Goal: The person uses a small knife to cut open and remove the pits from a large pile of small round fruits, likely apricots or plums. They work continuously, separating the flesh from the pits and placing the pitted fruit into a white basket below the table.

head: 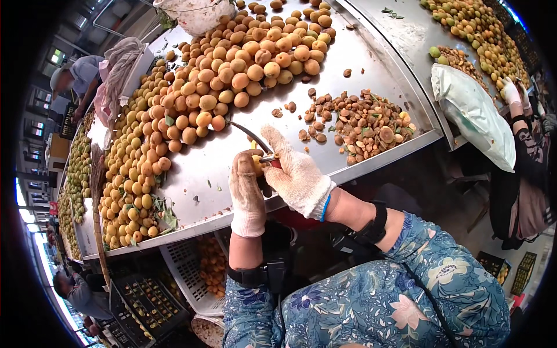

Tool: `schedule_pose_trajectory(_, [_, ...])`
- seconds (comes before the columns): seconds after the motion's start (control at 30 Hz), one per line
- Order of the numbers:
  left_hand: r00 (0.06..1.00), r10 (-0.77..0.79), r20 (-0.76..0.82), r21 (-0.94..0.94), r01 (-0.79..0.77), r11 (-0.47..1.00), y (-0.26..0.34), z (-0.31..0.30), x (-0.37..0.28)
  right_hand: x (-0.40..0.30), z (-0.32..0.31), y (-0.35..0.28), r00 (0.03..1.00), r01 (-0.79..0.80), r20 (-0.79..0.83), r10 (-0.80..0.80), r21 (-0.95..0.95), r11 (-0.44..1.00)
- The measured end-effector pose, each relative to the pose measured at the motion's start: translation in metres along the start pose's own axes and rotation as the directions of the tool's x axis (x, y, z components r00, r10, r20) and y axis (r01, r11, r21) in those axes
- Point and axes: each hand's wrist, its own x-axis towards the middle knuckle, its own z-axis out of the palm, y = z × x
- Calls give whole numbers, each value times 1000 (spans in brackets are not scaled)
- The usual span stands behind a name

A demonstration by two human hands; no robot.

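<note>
My left hand (248, 187), in a stained knit glove, is closed around a yellow apricot (258, 166), mostly hidden by the fingers. In my right hand (296, 174), gloved in white knit with a blue cuff edge, is a metal hand tool (256, 138) with a long, dark curved blade and a bit of red handle showing. Both hands meet above the front edge of a metal table (204, 174). Beyond them lies a large heap of apricots (235, 65). To the right of my hands is a pile of brown apricot stones (365, 122).
A white bucket (196, 17) stands at the back. Below the table sit a white plastic crate (191, 278) of orange fruit and a black tray (148, 304). A twig broom (96, 195) leans at left. At right lies a white sack (472, 113), near another person's gloved hands (511, 92).
</note>
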Motion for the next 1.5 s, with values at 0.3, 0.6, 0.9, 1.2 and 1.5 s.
schedule_pose_trajectory(0.3, [999,-8,31,8,8,1000,-5,8,0,0,-12,-10,999,-40,-14,39,-72,997])
schedule_pose_trajectory(0.6, [967,253,20,314,-246,917,-5,18,0,0,-21,-18,997,-75,1,75,-115,991])
schedule_pose_trajectory(0.9, [952,306,-9,329,-286,900,-4,13,-7,-4,-17,-18,1000,-20,14,25,-254,967])
schedule_pose_trajectory(1.2, [925,379,-22,495,-319,808,6,12,-13,-11,0,-5,995,77,-57,-87,-161,984])
schedule_pose_trajectory(1.5, [995,99,14,124,-100,987,-1,-2,-8,-6,-33,-27,682,-731,666,302,604,319])
